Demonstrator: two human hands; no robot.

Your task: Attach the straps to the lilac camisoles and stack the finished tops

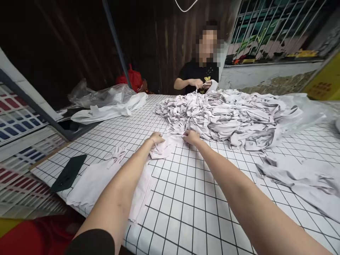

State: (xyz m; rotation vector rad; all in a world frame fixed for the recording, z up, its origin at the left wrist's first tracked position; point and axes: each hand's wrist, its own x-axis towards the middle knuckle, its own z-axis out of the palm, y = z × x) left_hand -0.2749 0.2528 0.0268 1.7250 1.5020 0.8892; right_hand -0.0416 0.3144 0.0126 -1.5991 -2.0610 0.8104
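A pale fabric piece (162,150) lies crumpled on the checked tabletop (183,184), in front of a large heap of similar pieces (225,115). My left hand (157,138) is closed on its left side. With bent fingers, my right hand (191,136) pinches its far right edge, close to the front of the heap. The cloth stretches between the two hands. Beneath and beside my left forearm, more pale fabric pieces (91,179) are laid out flat, partly hidden by the arm.
Across the table a person (199,74) in a dark shirt handles a pale piece. A dark phone (69,173) lies at the left edge. More fabric (305,177) is at the right. Clear plastic bags (103,95) sit far left. Stacked crates (21,124) stand beside the table.
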